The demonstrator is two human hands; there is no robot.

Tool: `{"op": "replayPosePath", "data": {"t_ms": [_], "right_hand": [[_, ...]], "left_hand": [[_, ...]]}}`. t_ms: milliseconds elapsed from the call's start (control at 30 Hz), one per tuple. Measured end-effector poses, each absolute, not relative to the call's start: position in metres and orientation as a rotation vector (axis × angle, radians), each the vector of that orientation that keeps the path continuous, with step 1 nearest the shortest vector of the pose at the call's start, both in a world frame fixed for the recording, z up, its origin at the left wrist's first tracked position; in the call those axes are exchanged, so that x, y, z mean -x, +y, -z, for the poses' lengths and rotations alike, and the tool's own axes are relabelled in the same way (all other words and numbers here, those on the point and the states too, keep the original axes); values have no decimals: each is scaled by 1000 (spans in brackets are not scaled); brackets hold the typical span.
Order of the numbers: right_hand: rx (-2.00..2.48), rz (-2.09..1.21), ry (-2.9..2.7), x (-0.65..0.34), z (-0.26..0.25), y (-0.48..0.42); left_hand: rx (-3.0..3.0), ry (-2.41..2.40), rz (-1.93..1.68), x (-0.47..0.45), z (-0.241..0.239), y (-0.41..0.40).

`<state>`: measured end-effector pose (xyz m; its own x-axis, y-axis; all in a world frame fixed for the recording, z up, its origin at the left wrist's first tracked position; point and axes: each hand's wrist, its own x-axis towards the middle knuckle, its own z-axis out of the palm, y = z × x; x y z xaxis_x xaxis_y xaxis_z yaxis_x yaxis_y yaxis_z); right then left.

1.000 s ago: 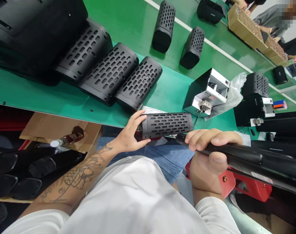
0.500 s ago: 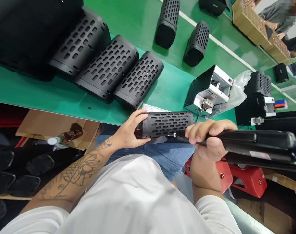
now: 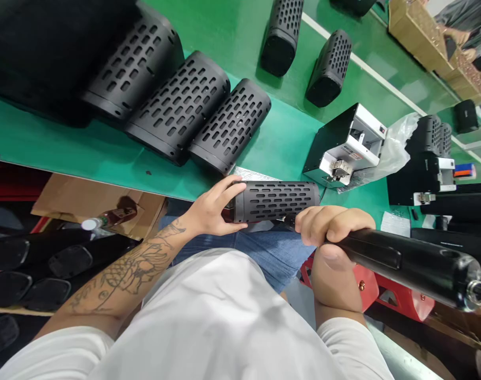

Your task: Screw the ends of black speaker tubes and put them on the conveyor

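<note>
My left hand [image 3: 212,211] grips the left end of a black perforated speaker shell [image 3: 277,200] that lies sideways at the near edge of the green bench [image 3: 105,158]. My right hand [image 3: 335,237] is wrapped round a black electric screwdriver [image 3: 406,261]. The screwdriver's tip touches the lower right side of the shell. Beneath the shell a small red part shows, mostly hidden.
Three more perforated shells [image 3: 185,105] lie side by side at the back left, and two [image 3: 303,47] stand beyond them on the belt. A black and white screw feeder [image 3: 347,148] sits to the right. Red stool parts [image 3: 386,298] are below. Another person's hand [image 3: 458,37] works at cardboard trays far right.
The screwdriver's rear end has swung lower while its tip stays at the shell. My left hand keeps its hold. The view has shifted slightly.
</note>
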<state>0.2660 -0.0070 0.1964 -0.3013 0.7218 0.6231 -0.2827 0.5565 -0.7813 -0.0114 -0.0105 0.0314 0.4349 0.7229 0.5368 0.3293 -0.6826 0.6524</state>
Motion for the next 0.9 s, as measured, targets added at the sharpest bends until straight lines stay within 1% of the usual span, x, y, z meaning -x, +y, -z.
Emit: {"op": "replayPosePath", "data": {"t_ms": [133, 300, 367, 467, 533, 633, 733, 900], "right_hand": [[367, -1057, -1605, -268, -194, -14], [501, -941, -1523, -296, -207, -14], [594, -725, -1402, -323, -215, 7], [734, -249, -1142, -363, -218, 57], [825, -181, -1064, -381, -212, 89], [931, -245, -1079, -389, -196, 114], [978, -281, -1094, -386, -182, 113], [981, -309, -1109, -377, -190, 96]], "left_hand": [[-2251, 878, -1227, 11, -33, -11], [-2250, 906, -1207, 12, -35, -13], [-2250, 922, -1192, 13, -36, -13], [-2258, 934, -1173, 11, -39, -11], [-2269, 935, -1166, 10, -42, -10], [-2282, 930, -1146, 7, -46, -7], [-2274, 922, -1137, 6, -47, -5], [-2233, 905, -1148, 7, -41, -3]]}}
